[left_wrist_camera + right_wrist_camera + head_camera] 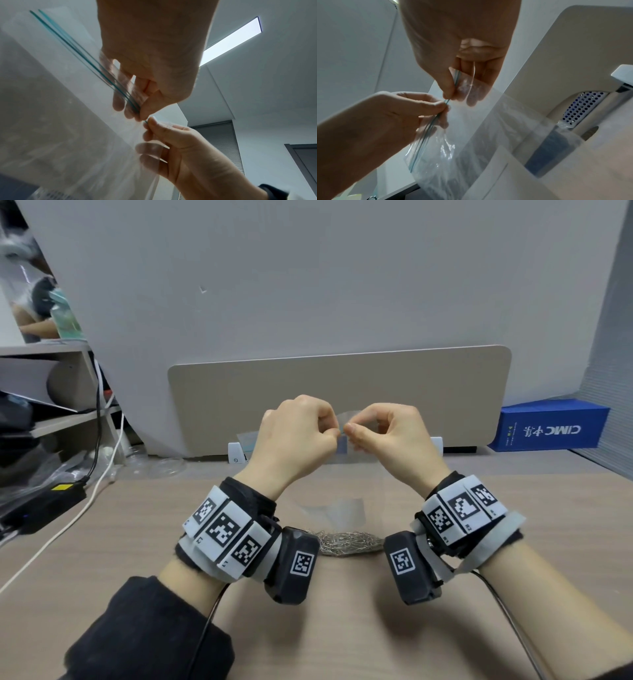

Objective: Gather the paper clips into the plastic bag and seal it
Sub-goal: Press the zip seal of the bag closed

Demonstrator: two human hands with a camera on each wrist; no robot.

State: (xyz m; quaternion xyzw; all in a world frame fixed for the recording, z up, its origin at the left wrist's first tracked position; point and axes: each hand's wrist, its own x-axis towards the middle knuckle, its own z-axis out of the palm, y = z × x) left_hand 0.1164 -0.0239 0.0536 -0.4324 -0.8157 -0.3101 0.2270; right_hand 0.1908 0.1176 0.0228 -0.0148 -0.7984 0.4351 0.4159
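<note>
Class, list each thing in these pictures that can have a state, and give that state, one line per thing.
Bag: held up above the desk by its zip edge, clips in its bottom; whether the zip is sealed cannot be told.
Clips: heaped in the bag's bottom, resting on the desk.
Left hand: pinches the zip edge.
Right hand: pinches the zip edge, close beside the left.
</note>
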